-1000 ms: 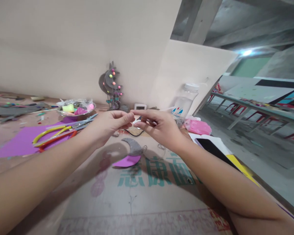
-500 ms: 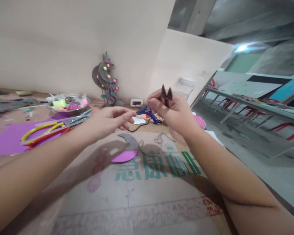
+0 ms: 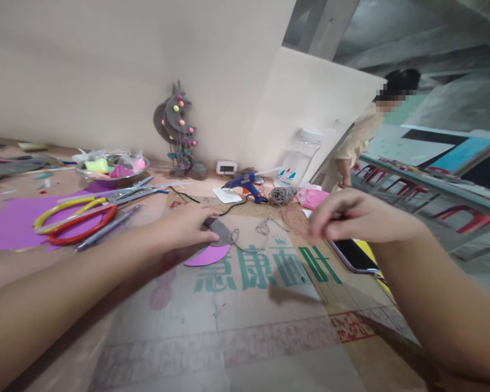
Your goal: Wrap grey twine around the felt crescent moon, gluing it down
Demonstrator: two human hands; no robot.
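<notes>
My left hand (image 3: 190, 226) is down on the work board, thumb and fingers closing round a grey felt crescent (image 3: 221, 231). Under that crescent sticks out the rounded edge of a purple piece (image 3: 208, 256). A thin grey yarn (image 3: 253, 247) trails rightward from beside the felt. Raised over the right side of the board, my right hand (image 3: 347, 215) is smeared by motion with its fingers curled in; whatever lies inside them is hidden. Behind both hands a blue glue gun (image 3: 245, 182) rests near a ball of grey yarn (image 3: 283, 195).
Scissors with yellow and red handles (image 3: 81, 223) lie at left on a purple sheet (image 3: 8, 223). A metal bowl (image 3: 110, 182) holds coloured bits. Further back stand a decorated grey moon (image 3: 173, 125), a small clock (image 3: 226, 167) and a clear bottle (image 3: 298, 158). A phone (image 3: 353, 256) lies at right; a person (image 3: 359, 130) stands beyond.
My left hand has come down onto the grey crescent. My right hand has moved right and lower, and the dark pointed tool tips seen in it no longer show. A person has appeared at right.
</notes>
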